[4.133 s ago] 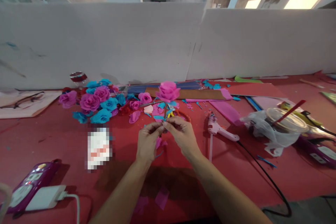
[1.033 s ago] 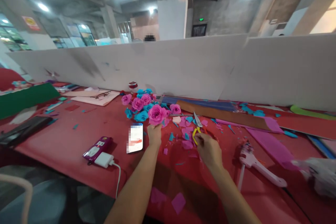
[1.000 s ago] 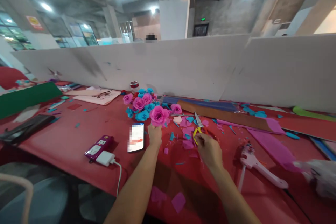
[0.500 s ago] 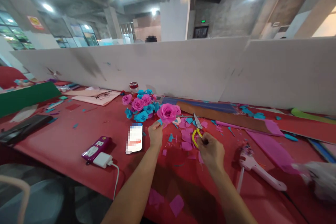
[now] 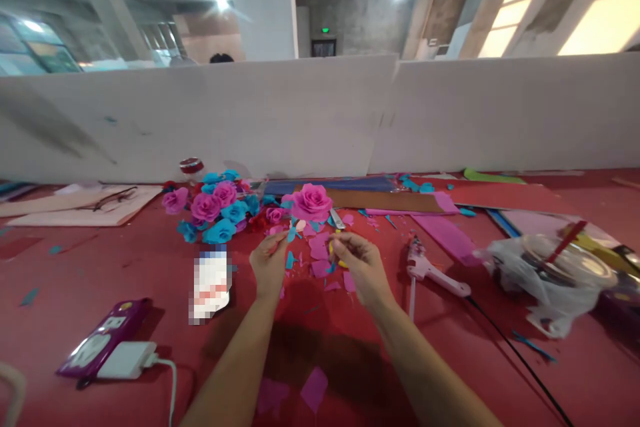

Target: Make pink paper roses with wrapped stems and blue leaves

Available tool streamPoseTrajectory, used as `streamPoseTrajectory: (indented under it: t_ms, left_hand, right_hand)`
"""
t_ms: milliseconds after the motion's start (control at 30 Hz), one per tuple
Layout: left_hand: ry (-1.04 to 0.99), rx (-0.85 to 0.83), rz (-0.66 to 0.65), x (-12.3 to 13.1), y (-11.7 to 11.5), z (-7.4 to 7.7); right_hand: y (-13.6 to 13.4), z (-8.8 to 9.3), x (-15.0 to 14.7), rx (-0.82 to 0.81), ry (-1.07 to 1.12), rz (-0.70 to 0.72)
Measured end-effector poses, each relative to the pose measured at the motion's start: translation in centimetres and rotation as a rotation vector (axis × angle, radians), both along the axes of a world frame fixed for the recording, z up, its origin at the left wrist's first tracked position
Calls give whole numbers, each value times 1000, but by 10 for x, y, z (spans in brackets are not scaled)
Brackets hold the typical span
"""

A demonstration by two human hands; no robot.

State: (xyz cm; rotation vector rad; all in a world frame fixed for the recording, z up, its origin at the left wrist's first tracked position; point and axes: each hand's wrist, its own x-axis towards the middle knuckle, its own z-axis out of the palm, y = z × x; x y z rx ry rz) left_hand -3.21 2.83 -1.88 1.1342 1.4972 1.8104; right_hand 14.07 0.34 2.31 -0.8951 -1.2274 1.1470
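A pink paper rose [image 5: 311, 203] stands upright just above the fingertips of my left hand [image 5: 269, 267], which is closed in a pinch at its base. Small blue paper pieces [image 5: 293, 233] show beside those fingertips. My right hand [image 5: 364, 267] is closed on yellow-handled scissors [image 5: 337, 219]; their blades point away and my fingers hide much of the handle. Pink paper scraps [image 5: 319, 247] lie on the table between and beneath both hands.
Pink and blue paper flowers [image 5: 220, 203] lie left of centre near a phone [image 5: 211, 285]. A purple power bank [image 5: 105, 337] with a white plug sits front left. On the right are a glue gun [image 5: 435, 273] and a cup in a plastic bag [image 5: 545, 273]. A white partition [image 5: 300, 120] stands behind.
My view has turned to the right, so the table things appear further left. My right hand has come closer to my left hand and the rose.
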Motion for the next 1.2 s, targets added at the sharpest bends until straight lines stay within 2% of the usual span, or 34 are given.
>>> streamPoseTrajectory:
  t_ms: [167,267,400,567,700,767,867,933,1067,1133,1200]
  left_hand:
    - [135,59,5,5,-3,4]
    - [128,40,3,9,-4,7]
    - [175,20,-54,12,-5,3]
    - [281,31,-67,13,-6,3]
    - [354,-38,-41,13,-8,9]
    - [333,-53,-33,13,-8,9]
    - [248,-101,-37,12,-9,11]
    - [134,-190,-80,13,-11,14]
    - [-151,-353,-238,16,-18,26]
    - [-231,-385,-306,18,-21,31]
    - [-262,-413,-372,20,-24,34]
  right_hand:
    - [-2,11,5,-39,229,3]
    - [-3,15,8,-92,274,80]
    - [-4,19,8,-130,344,188]
    - [-3,18,8,-180,451,159]
    - [0,17,10,-187,464,150]
    - [2,15,10,-175,464,94]
    - [4,11,12,-153,382,-73]
    - [6,10,15,-67,202,-246]
    - [10,8,24,281,-342,-619]
    - [12,6,28,377,-514,-679]
    - [15,5,31,405,-586,-692]
